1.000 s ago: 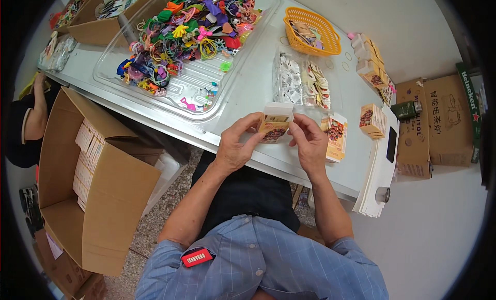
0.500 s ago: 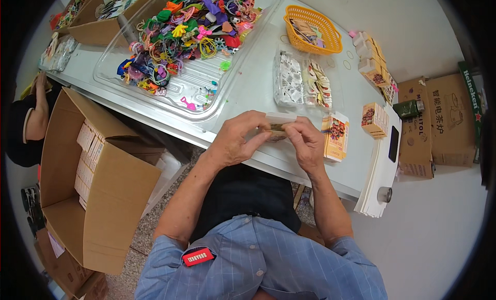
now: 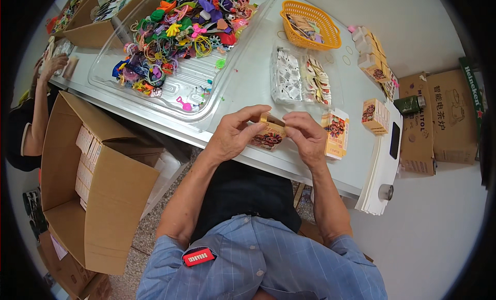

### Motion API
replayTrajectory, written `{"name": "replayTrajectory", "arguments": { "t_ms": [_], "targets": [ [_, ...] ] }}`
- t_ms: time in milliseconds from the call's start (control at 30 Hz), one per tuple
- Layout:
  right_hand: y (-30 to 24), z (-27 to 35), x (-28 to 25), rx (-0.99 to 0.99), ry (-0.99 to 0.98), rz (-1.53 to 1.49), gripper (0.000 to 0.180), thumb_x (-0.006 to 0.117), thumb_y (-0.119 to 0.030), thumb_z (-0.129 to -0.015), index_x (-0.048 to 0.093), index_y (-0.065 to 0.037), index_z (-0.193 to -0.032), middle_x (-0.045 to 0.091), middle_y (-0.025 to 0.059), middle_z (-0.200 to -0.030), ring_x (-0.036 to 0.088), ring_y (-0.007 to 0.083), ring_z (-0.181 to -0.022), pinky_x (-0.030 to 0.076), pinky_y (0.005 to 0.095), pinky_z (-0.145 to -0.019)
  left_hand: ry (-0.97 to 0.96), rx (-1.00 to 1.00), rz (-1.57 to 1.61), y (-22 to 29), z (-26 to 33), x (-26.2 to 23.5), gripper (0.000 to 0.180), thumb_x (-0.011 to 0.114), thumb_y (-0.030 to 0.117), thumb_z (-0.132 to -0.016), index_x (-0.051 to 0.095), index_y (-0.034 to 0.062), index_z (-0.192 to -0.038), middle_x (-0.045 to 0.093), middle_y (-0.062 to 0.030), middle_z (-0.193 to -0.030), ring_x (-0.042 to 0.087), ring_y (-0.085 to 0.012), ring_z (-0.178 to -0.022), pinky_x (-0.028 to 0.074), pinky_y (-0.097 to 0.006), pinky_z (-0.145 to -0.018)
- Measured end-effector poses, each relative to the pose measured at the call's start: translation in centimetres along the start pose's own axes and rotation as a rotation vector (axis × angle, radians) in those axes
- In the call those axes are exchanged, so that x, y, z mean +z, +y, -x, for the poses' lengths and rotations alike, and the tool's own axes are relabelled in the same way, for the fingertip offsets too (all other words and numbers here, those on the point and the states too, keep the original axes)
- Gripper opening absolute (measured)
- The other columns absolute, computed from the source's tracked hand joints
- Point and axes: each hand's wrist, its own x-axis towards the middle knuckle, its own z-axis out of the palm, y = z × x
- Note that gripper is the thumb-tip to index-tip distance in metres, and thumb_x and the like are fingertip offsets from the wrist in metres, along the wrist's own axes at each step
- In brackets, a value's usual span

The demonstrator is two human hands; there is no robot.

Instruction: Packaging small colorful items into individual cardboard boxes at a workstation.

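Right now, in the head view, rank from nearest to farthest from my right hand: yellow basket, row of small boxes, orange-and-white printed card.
From your right hand:
1. Orange-and-white printed card: just to its right.
2. Row of small boxes: farther right.
3. Yellow basket: farthest, straight ahead.

The head view looks from the wearer's own head, through the left one of two fisheye cameras worn side by side. It faces steeply down and forward, upright and unmirrored. The blue shirt front (image 3: 248,258) fills the near middle, closest to the lens; beyond it come the left hand (image 3: 230,137) and right hand (image 3: 308,142), then the white table (image 3: 252,80) stretching to the far side. The coverage is wide, from an open carton (image 3: 120,212) at left to the pale wall (image 3: 434,222) at right, darkening at the corners.
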Motion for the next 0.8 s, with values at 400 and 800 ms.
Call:
{"name": "replayTrajectory", "arguments": {
  "t_ms": [400,800],
  "targets": [
    [-1.3,1.3,0.5,-0.040,-0.097,0.198,0.028,0.077,0.003,-0.081,0.075,-0.004,-0.109,0.068,0.0132,-0.112,0.065,0.0204,-0.100,0.052,0.0304,-0.087,-0.117,-0.004,-0.204,1.5,0.5,-0.7,0.020,0.067,-0.001,-0.094,0.065,-0.0018,-0.114,0.068,-0.0123,-0.118,0.066,-0.0143,-0.101,0.057,-0.024,-0.079],
    [-2.3,1.4,0.8,0.305,-0.047,-0.022,0.022,0.071,-0.002,-0.089,0.072,0.002,-0.111,0.068,0.0117,-0.109,0.063,0.0166,-0.100,0.050,0.0289,-0.088,-0.090,-0.033,-0.151,2.0,0.8,-0.4,0.023,0.069,-0.001,-0.092,0.071,-0.0005,-0.114,0.067,-0.0118,-0.122,0.066,-0.0159,-0.104,0.059,-0.026,-0.078]
  ]
}}
